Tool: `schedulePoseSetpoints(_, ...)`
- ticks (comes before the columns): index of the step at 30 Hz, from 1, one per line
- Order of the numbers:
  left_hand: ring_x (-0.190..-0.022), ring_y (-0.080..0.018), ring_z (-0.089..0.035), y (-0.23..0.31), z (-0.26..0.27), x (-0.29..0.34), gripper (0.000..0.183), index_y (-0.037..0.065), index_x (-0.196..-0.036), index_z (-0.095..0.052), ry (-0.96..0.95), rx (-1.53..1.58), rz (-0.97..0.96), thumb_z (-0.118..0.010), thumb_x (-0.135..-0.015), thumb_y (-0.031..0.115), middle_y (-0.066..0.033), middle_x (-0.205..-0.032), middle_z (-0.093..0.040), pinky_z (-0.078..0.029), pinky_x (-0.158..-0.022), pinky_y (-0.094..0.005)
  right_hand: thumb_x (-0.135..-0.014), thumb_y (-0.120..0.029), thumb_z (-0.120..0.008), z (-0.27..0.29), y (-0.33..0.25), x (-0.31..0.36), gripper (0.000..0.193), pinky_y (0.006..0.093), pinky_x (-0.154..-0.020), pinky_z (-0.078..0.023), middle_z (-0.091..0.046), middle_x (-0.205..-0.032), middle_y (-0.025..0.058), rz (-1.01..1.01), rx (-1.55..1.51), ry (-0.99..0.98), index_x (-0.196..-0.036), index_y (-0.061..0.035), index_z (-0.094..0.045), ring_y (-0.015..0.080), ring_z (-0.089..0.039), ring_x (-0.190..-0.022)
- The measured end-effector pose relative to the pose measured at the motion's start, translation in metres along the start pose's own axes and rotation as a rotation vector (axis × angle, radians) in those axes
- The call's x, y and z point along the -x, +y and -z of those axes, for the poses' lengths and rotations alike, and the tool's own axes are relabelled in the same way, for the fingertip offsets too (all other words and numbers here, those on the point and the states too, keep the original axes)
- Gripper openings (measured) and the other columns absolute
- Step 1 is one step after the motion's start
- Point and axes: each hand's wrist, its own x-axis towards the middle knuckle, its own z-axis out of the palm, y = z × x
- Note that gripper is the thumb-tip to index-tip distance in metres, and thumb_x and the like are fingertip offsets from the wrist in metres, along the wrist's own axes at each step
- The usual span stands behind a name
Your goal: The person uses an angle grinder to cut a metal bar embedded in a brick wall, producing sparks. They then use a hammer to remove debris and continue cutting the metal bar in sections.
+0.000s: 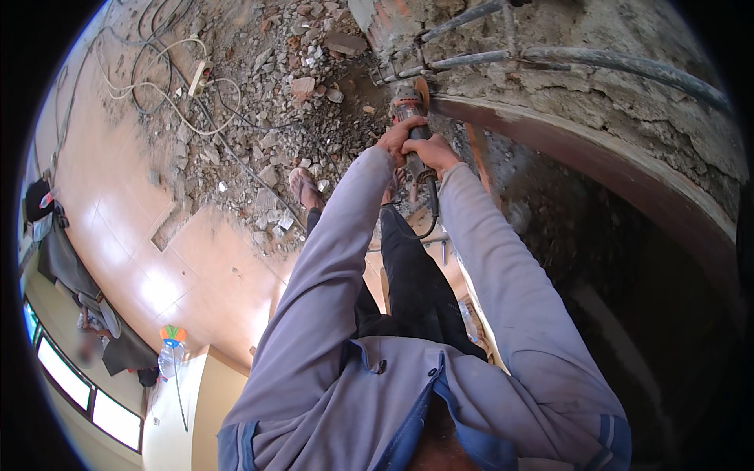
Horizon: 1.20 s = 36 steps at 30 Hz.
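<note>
Both my hands are wrapped round an angle grinder (pixel 409 111), one close behind the other, with my arms stretched out ahead. My left hand (pixel 397 139) grips it nearer the head, and my right hand (pixel 436 152) holds the body just behind. An orange-brown disc (pixel 423 94) stands edge-on at the far end, beside the end of a metal pipe (pixel 463 60) along the broken wall; contact I cannot tell. From the grinder's rear a dark cord (pixel 433 208) hangs down and curves toward my legs.
Broken rubble (pixel 271 141) covers the tiles around my sandalled feet (pixel 304 188). A power strip (pixel 201 79) with tangled cables lies at the far left. A reddish-brown edge (pixel 565 141) runs along the rough wall at right, above a dark area. A person sits at the far left.
</note>
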Motion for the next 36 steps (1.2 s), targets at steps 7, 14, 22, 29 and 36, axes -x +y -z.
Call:
schedulePoseSetpoints(7,-0.068,-0.0227,-0.068,0.001,0.000,-0.003,0.035,0.007,-0.107,-0.061,0.069,-0.024,-0.001,-0.073,-0.087,0.033,-0.0086,-0.087,-0.069,-0.059,-0.065,-0.0394,-0.064,-0.022,-0.079,0.002,0.005,-0.012,0.049,0.0339,-0.067,-0.053,-0.071,-0.092,0.0168,-0.054,-0.019,-0.041,-0.098,0.0115,-0.070,0.0239,-0.070,-0.077)
schedulePoseSetpoints(14,-0.071,-0.0231,-0.069,0.003,-0.004,-0.009,0.033,0.006,-0.102,-0.064,-0.048,0.015,0.073,-0.071,-0.087,0.035,-0.0093,-0.088,-0.070,-0.060,-0.066,-0.0411,-0.065,-0.024,-0.078,0.005,0.001,-0.017,0.055,0.0352,-0.065,-0.054,-0.072,-0.096,0.0206,-0.066,-0.006,-0.031,-0.102,0.0159,-0.068,0.0255,-0.071,-0.078)
schedulePoseSetpoints(22,-0.073,-0.0207,-0.068,0.006,-0.013,0.003,0.037,0.005,-0.106,-0.067,0.007,-0.025,-0.024,-0.071,-0.087,0.037,-0.0097,-0.089,-0.070,-0.058,-0.069,-0.0391,-0.069,-0.020,-0.076,0.005,-0.014,-0.001,0.048,0.0366,-0.061,-0.053,-0.069,-0.089,0.0156,-0.069,-0.015,-0.022,-0.102,0.0122,-0.067,0.0242,-0.068,-0.071)
schedulePoseSetpoints(29,-0.071,-0.0240,-0.069,0.005,-0.011,-0.003,0.036,0.004,-0.102,-0.065,-0.025,0.021,0.040,-0.071,-0.087,0.036,-0.0113,-0.089,-0.071,-0.060,-0.068,-0.0409,-0.070,-0.021,-0.076,0.004,-0.017,0.001,0.044,0.0357,-0.057,-0.052,-0.069,-0.084,0.0138,-0.062,-0.014,-0.018,-0.100,0.0103,-0.067,0.0225,-0.066,-0.065)
schedulePoseSetpoints(36,-0.072,-0.0246,-0.069,0.005,-0.017,0.004,0.036,0.004,-0.103,-0.065,-0.005,0.038,0.016,-0.071,-0.086,0.035,-0.0114,-0.088,-0.070,-0.061,-0.070,-0.0418,-0.068,-0.021,-0.076,0.003,-0.011,-0.002,0.050,0.0367,-0.063,-0.053,-0.069,-0.087,0.0147,-0.013,-0.051,-0.010,-0.103,0.0128,-0.066,0.0241,-0.068,-0.072)
